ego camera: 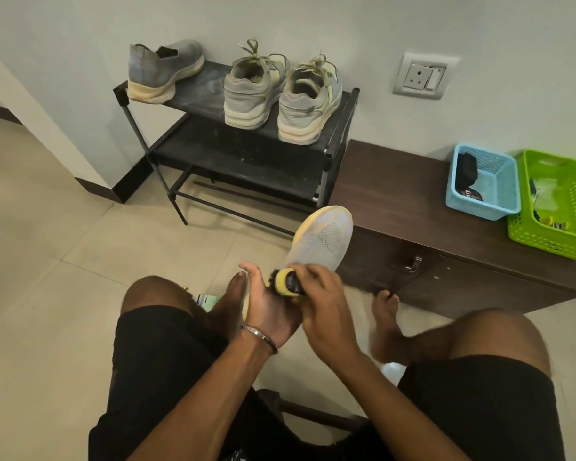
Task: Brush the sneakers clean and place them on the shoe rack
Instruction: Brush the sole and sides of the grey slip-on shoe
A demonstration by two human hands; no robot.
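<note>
My left hand (270, 311) holds the sneaker (320, 241) at its heel end, toe pointing away toward the rack (341, 128) ahead-left. My right hand (320, 294) grips the brush (285, 282) against the heel (bristle contact unclear). Three sneakers already sit on the top shelf.
</note>
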